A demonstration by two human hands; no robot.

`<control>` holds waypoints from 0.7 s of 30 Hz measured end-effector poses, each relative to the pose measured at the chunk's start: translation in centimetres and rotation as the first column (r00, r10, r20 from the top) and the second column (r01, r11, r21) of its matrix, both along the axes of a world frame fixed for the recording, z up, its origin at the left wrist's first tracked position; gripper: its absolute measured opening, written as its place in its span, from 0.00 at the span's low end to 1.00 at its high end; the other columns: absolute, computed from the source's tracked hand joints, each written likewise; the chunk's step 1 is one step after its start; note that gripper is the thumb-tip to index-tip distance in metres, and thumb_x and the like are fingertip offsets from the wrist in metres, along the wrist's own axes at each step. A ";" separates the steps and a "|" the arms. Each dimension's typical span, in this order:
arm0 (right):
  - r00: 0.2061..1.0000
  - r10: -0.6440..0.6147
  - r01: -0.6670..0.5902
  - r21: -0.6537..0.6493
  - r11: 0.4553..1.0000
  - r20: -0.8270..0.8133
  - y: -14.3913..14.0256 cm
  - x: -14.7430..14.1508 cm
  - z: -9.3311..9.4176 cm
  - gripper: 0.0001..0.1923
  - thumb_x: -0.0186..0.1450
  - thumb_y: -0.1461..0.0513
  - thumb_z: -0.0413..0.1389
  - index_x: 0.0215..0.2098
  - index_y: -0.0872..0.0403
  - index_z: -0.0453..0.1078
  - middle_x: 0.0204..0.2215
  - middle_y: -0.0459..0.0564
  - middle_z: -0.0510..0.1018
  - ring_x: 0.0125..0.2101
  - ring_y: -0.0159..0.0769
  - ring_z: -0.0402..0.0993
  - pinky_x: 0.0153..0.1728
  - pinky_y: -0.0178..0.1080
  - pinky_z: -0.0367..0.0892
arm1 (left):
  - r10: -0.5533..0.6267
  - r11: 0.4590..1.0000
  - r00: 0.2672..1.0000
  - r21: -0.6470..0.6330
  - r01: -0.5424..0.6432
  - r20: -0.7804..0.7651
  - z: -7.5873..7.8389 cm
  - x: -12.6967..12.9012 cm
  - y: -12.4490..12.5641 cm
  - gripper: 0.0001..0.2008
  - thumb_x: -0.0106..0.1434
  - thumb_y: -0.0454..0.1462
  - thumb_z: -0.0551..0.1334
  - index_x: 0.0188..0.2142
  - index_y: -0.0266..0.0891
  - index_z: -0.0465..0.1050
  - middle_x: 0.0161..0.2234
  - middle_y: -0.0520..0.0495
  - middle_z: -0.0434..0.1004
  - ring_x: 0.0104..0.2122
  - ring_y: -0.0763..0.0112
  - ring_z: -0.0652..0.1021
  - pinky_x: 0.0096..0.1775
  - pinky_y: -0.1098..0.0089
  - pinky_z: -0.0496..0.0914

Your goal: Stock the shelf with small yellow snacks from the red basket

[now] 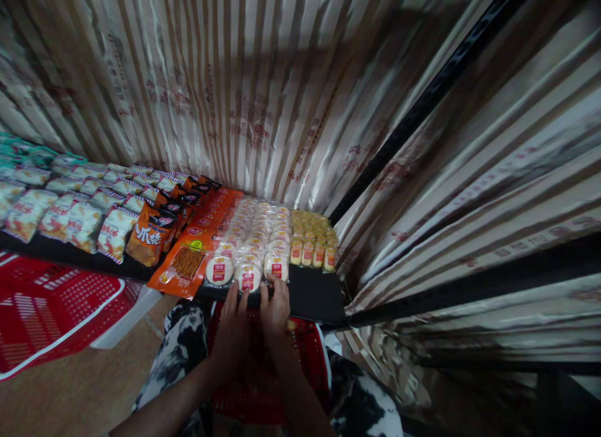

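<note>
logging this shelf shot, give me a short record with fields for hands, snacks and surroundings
left hand: left hand at the dark shelf edge, fingertips on a round white bun pack with red label
right hand: right hand touching the neighbouring round bun pack
beside: flat orange pack of stick snacks, small yellow packs
below: red plastic basket

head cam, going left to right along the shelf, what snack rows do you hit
white-and-red snack bags → orange bags → flat orange stick-snack packs → round white cakes with red labels, both hands at their front edge → small yellow packs
</note>
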State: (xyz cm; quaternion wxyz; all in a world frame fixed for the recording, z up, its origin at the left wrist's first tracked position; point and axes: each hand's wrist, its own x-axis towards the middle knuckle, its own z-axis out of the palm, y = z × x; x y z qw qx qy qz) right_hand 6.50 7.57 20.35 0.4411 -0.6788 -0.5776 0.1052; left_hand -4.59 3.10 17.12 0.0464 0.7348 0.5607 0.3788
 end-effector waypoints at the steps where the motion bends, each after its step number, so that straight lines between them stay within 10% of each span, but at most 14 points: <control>1: 1.000 0.010 -0.010 -0.033 0.999 0.008 -0.2 -0.4 -0.1 0.16 0.65 0.56 0.46 0.45 0.55 0.68 0.40 0.54 0.75 0.43 0.40 0.68 0.46 0.41 0.61 | -0.001 1.000 1.000 -0.001 0.001 0.010 -0.3 0.0 0.0 0.32 0.62 0.25 0.46 0.64 0.41 0.39 0.64 0.33 0.46 0.63 0.55 0.53 0.54 0.52 0.63; 15: 0.951 -0.103 0.074 -0.108 0.991 -0.291 -1.9 1.9 -0.5 0.18 0.60 0.54 0.50 0.45 0.55 0.68 0.39 0.54 0.74 0.36 0.39 0.71 0.40 0.39 0.66 | -0.230 0.973 0.972 -0.008 0.231 0.043 2.1 1.6 0.1 0.23 0.64 0.29 0.46 0.58 0.36 0.55 0.60 0.35 0.55 0.62 0.59 0.54 0.57 0.54 0.62; 21: 0.975 -0.132 0.097 -0.195 0.976 -0.177 -1.5 4.6 0.4 0.17 0.59 0.56 0.50 0.41 0.56 0.70 0.35 0.53 0.75 0.35 0.40 0.71 0.40 0.40 0.66 | -0.281 0.959 0.959 -0.035 0.282 0.038 0.6 4.2 1.4 0.22 0.62 0.28 0.47 0.56 0.30 0.59 0.59 0.30 0.57 0.62 0.54 0.55 0.56 0.50 0.62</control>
